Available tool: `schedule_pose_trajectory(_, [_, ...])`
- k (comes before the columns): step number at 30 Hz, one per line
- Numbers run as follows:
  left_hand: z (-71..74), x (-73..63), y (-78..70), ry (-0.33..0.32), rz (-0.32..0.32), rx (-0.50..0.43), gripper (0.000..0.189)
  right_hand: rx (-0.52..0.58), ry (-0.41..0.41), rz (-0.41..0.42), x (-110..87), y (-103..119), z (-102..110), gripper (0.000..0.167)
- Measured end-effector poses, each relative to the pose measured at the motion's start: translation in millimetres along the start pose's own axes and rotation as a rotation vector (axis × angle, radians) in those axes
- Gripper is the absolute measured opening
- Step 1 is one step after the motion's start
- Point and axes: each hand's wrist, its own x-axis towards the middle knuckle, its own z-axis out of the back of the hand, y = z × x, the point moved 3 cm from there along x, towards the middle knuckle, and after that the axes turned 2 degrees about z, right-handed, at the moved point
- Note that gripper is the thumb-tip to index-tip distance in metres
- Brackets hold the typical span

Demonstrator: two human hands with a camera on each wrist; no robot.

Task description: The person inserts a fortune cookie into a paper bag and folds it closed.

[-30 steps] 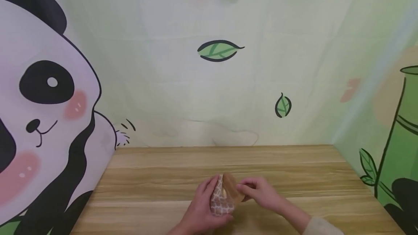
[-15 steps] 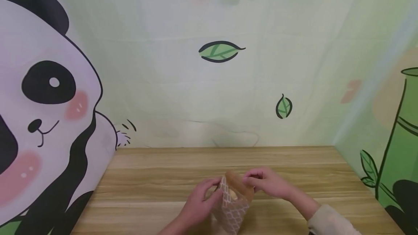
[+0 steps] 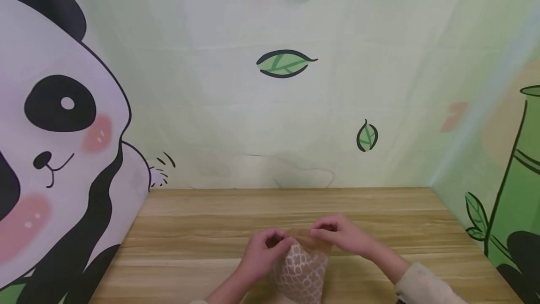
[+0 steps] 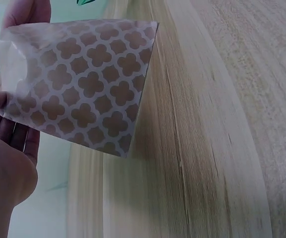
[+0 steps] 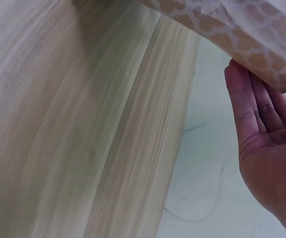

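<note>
A small brown paper bag (image 3: 301, 269) with a white lattice pattern is held up over the table between both hands. My left hand (image 3: 261, 252) pinches one upper corner of its mouth between thumb and fingers. The opposite upper corner is pinched by my right hand (image 3: 343, 234). In the left wrist view the bag (image 4: 90, 82) spreads out flat, its bottom edge pointing away from the left hand (image 4: 6, 158). The right wrist view shows part of the bag (image 5: 237, 34) at the top, with the right hand (image 5: 266, 129) gripping its corner. What is inside the bag is hidden.
A wood-grain table (image 3: 190, 229) lies under the hands. Behind it hangs a pale green backdrop (image 3: 211, 107) printed with a panda (image 3: 59, 107), leaves and a green bamboo stem (image 3: 514, 191).
The left hand has shifted from gripping the bag's side to pinching its upper corner. The bag has turned so its patterned face shows, and its mouth is now less visible.
</note>
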Motion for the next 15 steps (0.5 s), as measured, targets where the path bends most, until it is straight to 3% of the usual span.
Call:
schedule_pose_trajectory(10, [2.2, 3.5, 3.9, -0.035, 0.062, 0.004, 0.015, 0.259, -0.079, -0.065, -31.7, -22.5, 2.5, 0.050])
schedule_pose_trajectory(15, [3.1, 5.1, 4.2, -0.064, 0.069, 0.020, 0.016, 0.219, -0.111, -0.026, -44.0, -27.4, -12.2, 0.046])
